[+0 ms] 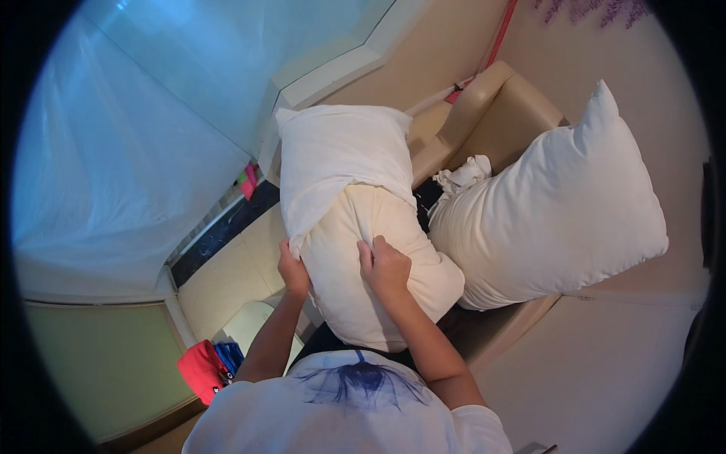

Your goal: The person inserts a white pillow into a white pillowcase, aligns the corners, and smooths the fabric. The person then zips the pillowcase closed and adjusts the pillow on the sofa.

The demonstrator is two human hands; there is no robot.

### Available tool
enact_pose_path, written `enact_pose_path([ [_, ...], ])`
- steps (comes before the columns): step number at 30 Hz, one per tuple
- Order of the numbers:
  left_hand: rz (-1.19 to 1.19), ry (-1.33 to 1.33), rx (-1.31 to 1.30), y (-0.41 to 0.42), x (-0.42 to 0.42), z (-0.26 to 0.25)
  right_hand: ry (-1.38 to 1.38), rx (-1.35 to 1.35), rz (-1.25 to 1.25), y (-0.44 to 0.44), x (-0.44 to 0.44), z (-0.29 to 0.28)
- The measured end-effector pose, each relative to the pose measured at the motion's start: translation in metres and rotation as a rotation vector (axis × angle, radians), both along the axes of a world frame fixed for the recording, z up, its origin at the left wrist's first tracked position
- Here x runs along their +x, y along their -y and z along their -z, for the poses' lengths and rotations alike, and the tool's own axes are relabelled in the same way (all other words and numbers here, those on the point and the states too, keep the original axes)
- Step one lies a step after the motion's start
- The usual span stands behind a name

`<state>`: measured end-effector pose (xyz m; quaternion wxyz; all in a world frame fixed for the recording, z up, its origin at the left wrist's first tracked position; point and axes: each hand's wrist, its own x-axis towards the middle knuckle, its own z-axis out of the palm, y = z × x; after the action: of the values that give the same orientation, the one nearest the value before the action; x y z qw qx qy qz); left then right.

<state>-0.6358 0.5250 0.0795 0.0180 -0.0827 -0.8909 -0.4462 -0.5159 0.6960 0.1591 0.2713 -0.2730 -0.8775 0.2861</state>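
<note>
A cream pillow (363,284) leans against my front, its far half inside a white pillowcase (349,147). The case's mouth lies slantwise across the pillow, and the near half of the pillow is bare. At the left edge, my left hand (293,269) grips the corner of the case's opening. Over the middle of the bare part, my right hand (388,265) pinches a fold of the pillow's fabric. To the right, touching the first, a second plump white pillow (561,210) rests tilted.
Behind the pillows stands a tan leather-look armchair or sofa (488,113), with a crumpled white cloth (466,175) on it. Translucent sheeting (130,159) hangs at the left. Red and blue folded items (204,369) lie low on the left. A pale wall (635,113) bounds the right.
</note>
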Motion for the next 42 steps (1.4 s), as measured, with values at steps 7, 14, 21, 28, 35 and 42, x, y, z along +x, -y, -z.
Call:
enact_pose_path([
  [7, 0.108, -0.543, -0.222, 0.003, -0.031, -0.023, 0.041, -0.026, -0.039, -0.005, -0.009, 0.004],
  [14, 0.265, -0.639, -0.077, -0.048, -0.049, -0.070, 0.045, -0.019, -0.039, -0.002, -0.008, 0.004],
  [21, 0.604, -0.425, -0.069, -0.060, 0.016, -0.077, 0.054, -0.022, -0.033, 0.002, -0.003, 0.016],
  [28, 0.592, -0.605, -0.013, -0.078, 0.017, -0.089, 0.053, -0.104, -0.011, 0.003, -0.001, 0.027],
  [35, 0.925, -0.586, -0.129, -0.060, 0.039, -0.081, -0.034, -0.248, 0.282, -0.022, -0.007, 0.035],
  [42, 0.991, -0.526, -0.231, -0.050, 0.048, -0.095, 0.140, -0.161, 0.449, -0.064, 0.004, 0.086],
])
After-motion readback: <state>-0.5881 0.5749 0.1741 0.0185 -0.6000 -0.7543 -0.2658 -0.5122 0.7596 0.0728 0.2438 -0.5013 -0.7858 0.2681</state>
